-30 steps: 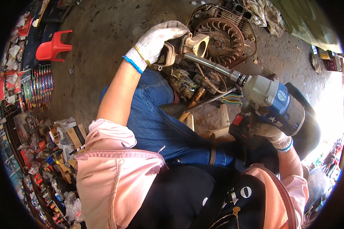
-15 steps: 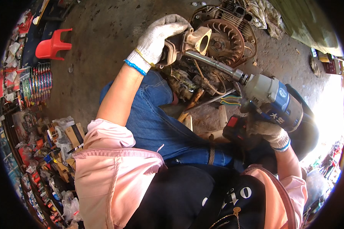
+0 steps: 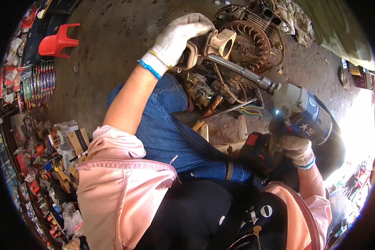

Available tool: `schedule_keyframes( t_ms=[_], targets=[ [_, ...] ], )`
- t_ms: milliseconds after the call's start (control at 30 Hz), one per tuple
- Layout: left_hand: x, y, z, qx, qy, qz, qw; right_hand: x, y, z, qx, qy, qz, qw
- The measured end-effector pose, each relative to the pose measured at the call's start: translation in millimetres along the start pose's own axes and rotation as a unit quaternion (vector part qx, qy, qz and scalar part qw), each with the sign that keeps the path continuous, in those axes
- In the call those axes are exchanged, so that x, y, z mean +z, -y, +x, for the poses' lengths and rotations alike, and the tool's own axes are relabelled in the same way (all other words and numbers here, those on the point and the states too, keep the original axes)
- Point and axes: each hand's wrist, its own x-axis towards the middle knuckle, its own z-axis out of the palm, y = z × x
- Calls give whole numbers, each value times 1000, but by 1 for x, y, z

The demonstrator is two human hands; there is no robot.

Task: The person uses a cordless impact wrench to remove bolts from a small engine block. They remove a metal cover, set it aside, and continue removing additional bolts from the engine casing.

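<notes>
My left hand (image 3: 178, 41), in a white work glove with a blue cuff edge, grips a rusty, flanged metal casting (image 3: 219, 43) with a round opening. Its fingertips are partly hidden behind the casting. The gloved right hand (image 3: 295, 149) is wrapped around the handle of a blue and grey cordless impact wrench (image 3: 306, 112), which has a red and black battery. From the wrench a long steel socket (image 3: 242, 73) reaches to the lower side of the casting. The contact at the socket's tip is hidden. A small light shines on the wrench.
Behind the casting lies an engine with a rusty finned flywheel (image 3: 260, 56). Pliers (image 3: 251, 110) with green and yellow handles and wooden pieces (image 3: 242, 127) lie below it. A red plastic chair (image 3: 59, 41) stands at far left, above crowded shelves of packaged goods.
The wrench's light has come on. Casting, socket and both hands have shifted slightly in the picture, the casting a little to the right. Both grips stay the same.
</notes>
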Motion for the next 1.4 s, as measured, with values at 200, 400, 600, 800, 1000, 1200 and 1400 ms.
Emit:
schedule_keyframes(
  t_ms=[200, 400, 600, 800, 1000, 1200, 1400],
  targets=[
    [7, 1, -2, -14, -22, 9, 1000, -6, -1, -1, -33, -31, -106, 993],
    [7, 2, -1, -8, -38, 17, 999, -6, 1, -1, -37, 0, -87, 996],
    [1, 3, -2, -14, -37, 5, 999, -6, -1, 3, -21, 21, -27, 999],
    [1, 5, -2, -10, -31, 22, 999, 1, -2, 4, -67, -36, -152, 985],
    [-3, 2, -1, -15, -12, -3, 1000, 4, 6, 1, -46, 18, -58, 997],
    [-15, -8, 0, 72, -75, 83, 991, 6, 8, -1, -42, -18, -67, 997],
    [-18, -6, -6, -6, -46, -75, 996, 7, 15, -3, -32, -3, -46, 998]
  ],
)
